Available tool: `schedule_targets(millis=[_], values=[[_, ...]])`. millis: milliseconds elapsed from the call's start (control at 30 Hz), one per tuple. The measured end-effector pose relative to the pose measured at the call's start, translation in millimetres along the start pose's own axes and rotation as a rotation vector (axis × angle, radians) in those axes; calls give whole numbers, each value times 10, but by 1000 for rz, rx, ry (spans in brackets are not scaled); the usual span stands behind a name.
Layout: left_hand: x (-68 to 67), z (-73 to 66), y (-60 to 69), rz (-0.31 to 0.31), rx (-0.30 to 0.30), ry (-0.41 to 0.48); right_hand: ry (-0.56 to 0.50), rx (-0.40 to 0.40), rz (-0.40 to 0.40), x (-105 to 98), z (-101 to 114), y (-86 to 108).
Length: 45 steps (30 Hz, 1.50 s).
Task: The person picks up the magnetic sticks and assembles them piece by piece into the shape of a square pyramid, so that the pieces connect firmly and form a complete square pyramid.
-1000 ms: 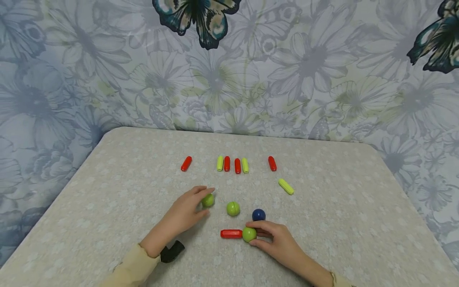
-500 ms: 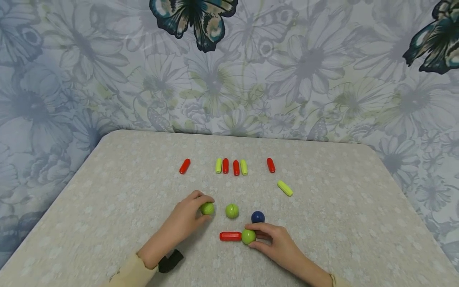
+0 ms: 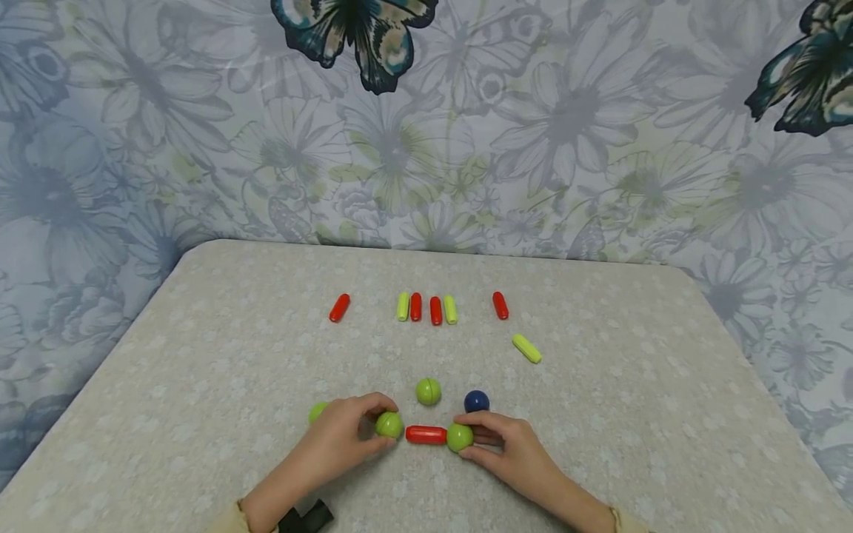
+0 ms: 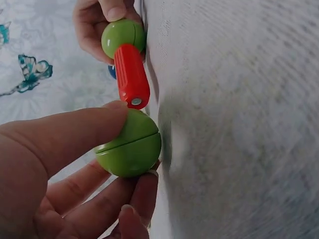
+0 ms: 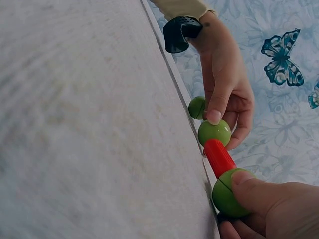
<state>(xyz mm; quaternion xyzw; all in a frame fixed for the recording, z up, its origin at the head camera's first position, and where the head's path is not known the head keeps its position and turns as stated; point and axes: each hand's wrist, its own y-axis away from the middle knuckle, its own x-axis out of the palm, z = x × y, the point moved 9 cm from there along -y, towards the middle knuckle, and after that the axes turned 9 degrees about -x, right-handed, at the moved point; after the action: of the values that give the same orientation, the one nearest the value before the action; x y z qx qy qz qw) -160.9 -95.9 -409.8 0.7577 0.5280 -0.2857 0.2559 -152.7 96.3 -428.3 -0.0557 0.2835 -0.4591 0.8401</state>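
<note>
Two pinch grips on record: finds a first green ball [image 3: 389, 425] between thumb and fingers of the left hand [image 3: 343, 435], just beside one end of a red stick [image 3: 426, 434], and a second green ball [image 3: 460, 437] between thumb and fingers of the right hand [image 3: 512, 444], touching the other end. Notes a blue ball [image 3: 476, 401] and a third green ball [image 3: 429, 391] beyond the stick; counts four more red sticks [image 3: 416, 306] and three yellow-green sticks [image 3: 526, 348] farther back
</note>
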Motion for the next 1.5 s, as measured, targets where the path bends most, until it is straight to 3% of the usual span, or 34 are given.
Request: schedule_targets(millis=[267,400,600,867,1200,1500], values=[[41,28,35,-26,12,83,-39,38,1,17,-28,-4],[42,68,34,-47,-17,122,-41,42,4,21,-18,-5],[-5,120,-20,-121,-37,196,-23,25,33,35,4,-2],[-38,127,-182,-157,-66,263,111,-140,103,90,126,-3],[-25,1,-352,-153,-6,252,240,-248,252,282,295,-125],[29,-58,-461,-108,6,273,313,-280,214,388,306,-195]])
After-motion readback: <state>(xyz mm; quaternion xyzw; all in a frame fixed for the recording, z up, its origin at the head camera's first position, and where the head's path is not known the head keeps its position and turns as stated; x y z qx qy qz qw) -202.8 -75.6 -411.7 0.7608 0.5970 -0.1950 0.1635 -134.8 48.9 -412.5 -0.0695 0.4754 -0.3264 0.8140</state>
